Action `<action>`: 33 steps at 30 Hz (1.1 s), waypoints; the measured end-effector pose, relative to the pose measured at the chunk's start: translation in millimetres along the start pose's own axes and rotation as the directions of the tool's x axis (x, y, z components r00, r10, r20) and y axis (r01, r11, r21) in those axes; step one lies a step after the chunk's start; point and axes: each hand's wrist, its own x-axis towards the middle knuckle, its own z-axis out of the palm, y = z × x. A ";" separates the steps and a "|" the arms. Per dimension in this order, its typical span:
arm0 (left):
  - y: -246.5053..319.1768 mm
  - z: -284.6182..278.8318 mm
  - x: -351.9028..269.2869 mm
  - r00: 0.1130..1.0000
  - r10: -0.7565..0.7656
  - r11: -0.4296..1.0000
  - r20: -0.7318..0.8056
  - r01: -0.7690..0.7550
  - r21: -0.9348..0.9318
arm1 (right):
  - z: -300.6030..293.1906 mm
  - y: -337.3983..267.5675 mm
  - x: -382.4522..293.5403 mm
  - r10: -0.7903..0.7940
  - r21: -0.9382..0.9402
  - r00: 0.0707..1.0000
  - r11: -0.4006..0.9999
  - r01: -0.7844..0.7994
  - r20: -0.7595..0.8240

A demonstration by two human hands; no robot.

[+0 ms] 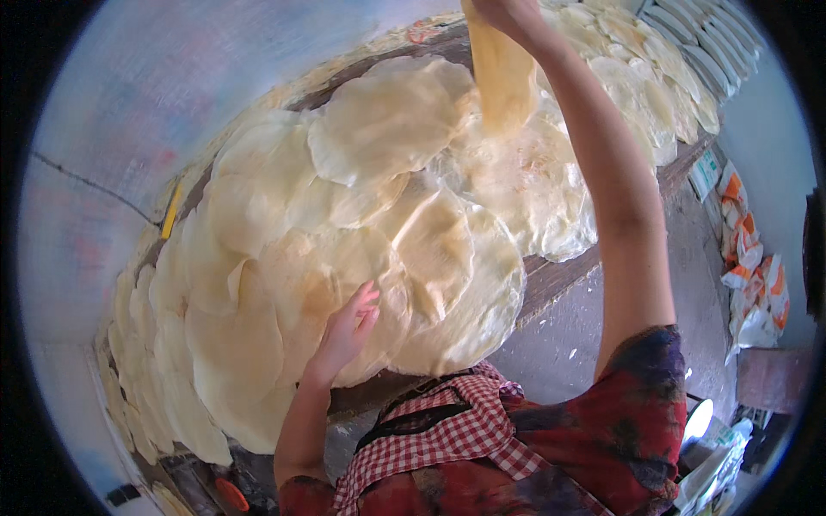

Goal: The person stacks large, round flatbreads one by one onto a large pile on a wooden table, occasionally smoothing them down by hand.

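Many thin, round, pale dough sheets overlap across a long wooden table (561, 277). My right hand (510, 13), raised at the top edge and partly cut off, grips a dough sheet (503, 77) that hangs down over the others. Low at the centre, my left hand (345, 332) is just over or on a dough sheet (310, 284), fingers slightly bent and apart, with nothing held. Right of it lie a creased dough sheet (435, 251) and a larger one (490, 297) at the table's near edge.
A wall (161, 84) runs behind the table, with a yellow strip (171, 209) near its foot. Stacked white sacks (703, 42) stand at the upper right. Orange and white bags (752, 258) lie on the floor (561, 348) along the right wall. A red round object (231, 494) is at the lower left.
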 end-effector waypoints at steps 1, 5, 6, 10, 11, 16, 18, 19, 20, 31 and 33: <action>-3.2 4.5 -7.4 0.999 -0.029 0.992 -0.027 0.025 -0.121 | -6.1 -32.1 7.9 -0.093 0.044 0.995 0.995 0.092 0.043; -14.8 3.0 -38.9 0.981 -0.137 0.861 -0.135 0.051 -0.506 | -32.2 -153.5 10.4 -0.381 0.243 0.922 0.903 0.354 0.071; -16.5 2.4 -49.9 0.976 -0.150 0.813 -0.155 0.033 -0.581 | -44.5 -182.4 5.4 -0.434 0.269 0.899 0.875 0.403 0.062; -37.1 -17.7 -126.2 0.911 -0.330 0.605 -0.247 0.003 -0.796 | -48.7 -302.1 -27.3 -0.615 0.338 0.788 0.747 0.573 0.021; -38.7 -23.5 -147.0 0.905 -0.345 0.567 -0.251 -0.012 -0.824 | -50.3 -326.5 -41.0 -0.649 0.314 0.761 0.724 0.614 0.008; -53.6 -51.0 -275.6 0.862 -0.392 0.291 -0.323 -0.217 -0.932 | 4.7 -491.8 -208.3 -0.808 -0.306 0.571 0.512 0.802 0.146; -52.0 -48.8 -314.5 0.848 -0.382 0.099 -0.367 -0.357 -0.929 | 33.4 -536.8 -307.8 -0.826 0.045 0.451 0.493 0.869 0.338; -72.8 -34.2 -346.4 0.827 -0.349 0.084 -0.441 -0.441 -0.893 | 48.6 -561.1 -357.1 -0.827 0.235 0.378 0.499 0.834 0.416; -92.8 -23.6 -375.9 0.834 -0.381 -0.035 -0.399 -0.444 -0.895 | 74.0 -564.5 -400.4 -0.810 0.466 0.299 0.546 0.696 0.504; -138.9 27.4 -446.7 0.715 -0.453 0.133 -0.533 -0.537 -0.833 | 159.6 -556.4 -523.7 -0.665 0.730 0.475 0.680 0.065 0.577; -139.0 24.3 -443.8 0.715 -0.478 0.089 -0.510 -0.539 -0.838 | 159.2 -558.0 -524.6 -0.637 0.720 0.505 0.693 0.045 0.582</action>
